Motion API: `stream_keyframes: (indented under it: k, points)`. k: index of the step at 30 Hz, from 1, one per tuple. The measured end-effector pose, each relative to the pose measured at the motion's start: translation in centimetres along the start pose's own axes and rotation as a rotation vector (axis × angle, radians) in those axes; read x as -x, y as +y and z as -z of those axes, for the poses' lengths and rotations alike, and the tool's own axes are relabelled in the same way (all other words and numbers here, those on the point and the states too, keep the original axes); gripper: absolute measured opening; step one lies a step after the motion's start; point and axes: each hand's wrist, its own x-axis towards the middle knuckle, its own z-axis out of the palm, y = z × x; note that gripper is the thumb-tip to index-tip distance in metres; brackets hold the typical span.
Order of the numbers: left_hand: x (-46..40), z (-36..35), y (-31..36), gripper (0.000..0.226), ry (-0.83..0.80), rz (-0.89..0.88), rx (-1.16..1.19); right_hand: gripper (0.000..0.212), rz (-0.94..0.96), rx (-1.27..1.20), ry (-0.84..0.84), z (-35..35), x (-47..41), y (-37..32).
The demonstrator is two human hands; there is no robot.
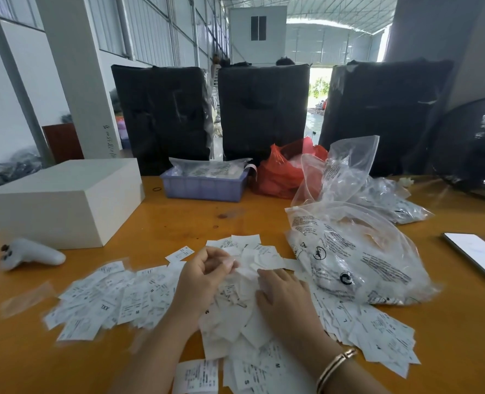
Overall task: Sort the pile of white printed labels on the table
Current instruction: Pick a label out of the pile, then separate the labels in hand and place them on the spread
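A wide pile of white printed labels (139, 297) covers the near part of the orange table (178, 220), spreading from the left to the right front. Size letters such as M, S, L and XXL show on some. My left hand (204, 282) hovers over the middle of the pile with fingers curled, pinching a white label (242, 270) at its tips. My right hand (282, 297) lies flat on the labels just to the right, fingers straight and pressing down. A gold bracelet (336, 365) sits on my right wrist.
Clear printed plastic bags (349, 257) lie right of the pile. A phone (477, 257) rests at the far right. A white box (65, 200) and white controller (31, 254) sit left. A blue basket (204, 186) and red bag (281, 174) stand behind, before black bundles.
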Motion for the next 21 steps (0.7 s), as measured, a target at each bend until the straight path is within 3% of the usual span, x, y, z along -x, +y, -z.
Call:
stream_keyframes:
  k: [11, 17, 21]
  points:
    - [0.1, -0.2, -0.1, 0.012, 0.058, 0.007, -0.029, 0.029, -0.003, -0.122, 0.186, 0.7, 0.0, -0.4]
    - [0.0, -0.3, -0.2, 0.002, 0.041, 0.026, 0.006, 0.022, 0.045, -0.181, 0.267, 0.9, 0.2, -0.7]
    - [0.0, -0.4, 0.0, 0.007, 0.037, 0.036, 0.050, 0.026, 0.023, -0.384, 0.318, 1.1, 0.3, -1.2]
